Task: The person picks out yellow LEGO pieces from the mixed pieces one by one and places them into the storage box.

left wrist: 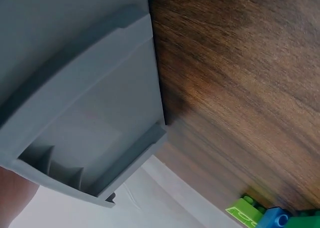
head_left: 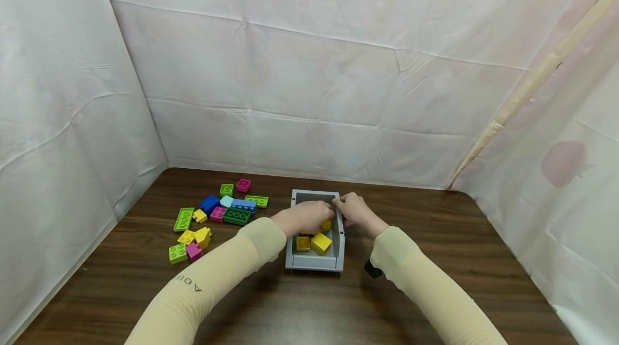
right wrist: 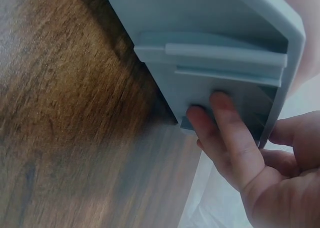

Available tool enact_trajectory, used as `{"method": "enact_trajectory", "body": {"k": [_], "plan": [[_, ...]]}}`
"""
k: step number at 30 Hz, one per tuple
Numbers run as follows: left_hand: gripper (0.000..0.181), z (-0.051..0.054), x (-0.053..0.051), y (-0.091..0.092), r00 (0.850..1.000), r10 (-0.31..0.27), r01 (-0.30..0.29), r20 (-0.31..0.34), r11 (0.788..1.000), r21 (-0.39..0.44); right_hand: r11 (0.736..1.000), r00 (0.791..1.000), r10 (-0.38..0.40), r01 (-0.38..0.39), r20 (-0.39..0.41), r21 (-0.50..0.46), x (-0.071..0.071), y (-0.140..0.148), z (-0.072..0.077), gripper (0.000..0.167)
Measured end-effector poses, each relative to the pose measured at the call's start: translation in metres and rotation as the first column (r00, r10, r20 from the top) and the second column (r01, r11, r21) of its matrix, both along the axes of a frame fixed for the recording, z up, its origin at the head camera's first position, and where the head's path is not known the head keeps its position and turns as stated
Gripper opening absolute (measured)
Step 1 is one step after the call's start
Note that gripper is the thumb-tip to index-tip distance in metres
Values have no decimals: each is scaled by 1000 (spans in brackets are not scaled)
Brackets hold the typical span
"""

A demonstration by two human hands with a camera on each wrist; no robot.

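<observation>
A grey bin point(head_left: 314, 263) stands on the table with several yellow blocks point(head_left: 321, 243) inside. My left hand point(head_left: 309, 217) reaches over the left wall into the bin, close to a round yellow piece point(head_left: 326, 225); its fingertips are hidden, and I cannot tell whether it holds anything. In the left wrist view the bin's side point(left wrist: 100, 102) covers most of that hand. My right hand point(head_left: 357, 210) grips the bin's right wall near the back. The right wrist view shows this hand point(right wrist: 260, 168) with two fingertips against the outer side point(right wrist: 190, 17) and the thumb at the edge.
Left of the bin lie several loose bricks, among them a dark green brick point(head_left: 237, 216), a blue brick point(head_left: 209, 203) and a lime plate point(head_left: 184, 219). A small black object point(head_left: 373, 270) sits beside my right sleeve. White sheeting point(head_left: 309, 92) hangs behind the wooden table point(head_left: 435, 237).
</observation>
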State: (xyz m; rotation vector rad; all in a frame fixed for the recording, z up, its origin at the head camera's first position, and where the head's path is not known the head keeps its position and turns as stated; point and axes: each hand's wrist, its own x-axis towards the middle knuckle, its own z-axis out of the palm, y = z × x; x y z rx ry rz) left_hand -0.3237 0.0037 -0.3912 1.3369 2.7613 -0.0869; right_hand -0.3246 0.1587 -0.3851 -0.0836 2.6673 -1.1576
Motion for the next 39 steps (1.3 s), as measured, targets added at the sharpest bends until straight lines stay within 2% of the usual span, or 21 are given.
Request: {"method": "enact_trajectory", "body": {"k": [11, 21, 30, 36, 39], "plan": [[22, 8, 5, -3, 998, -33, 33, -49, 999, 16, 1000, 1000, -3, 3, -1, 22, 0, 0, -2, 34], [31, 23, 18, -10, 998, -32, 33, -57, 999, 30, 1000, 1000, 6, -6, -1, 19, -1, 1, -4, 34], [37, 38, 36, -20, 998, 14, -6, -63, 992, 124, 1000, 1000, 4, -3, -17, 27, -1, 0, -4, 35], [40, 41, 44, -31, 996, 77, -66, -53, 981, 185, 1000, 1000, -10, 10, -23, 11, 0, -1, -4, 35], [40, 42, 49, -37, 993, 96, -80, -71, 976, 203, 1000, 1000, -8, 9, -26, 13, 0, -1, -4, 34]]}}
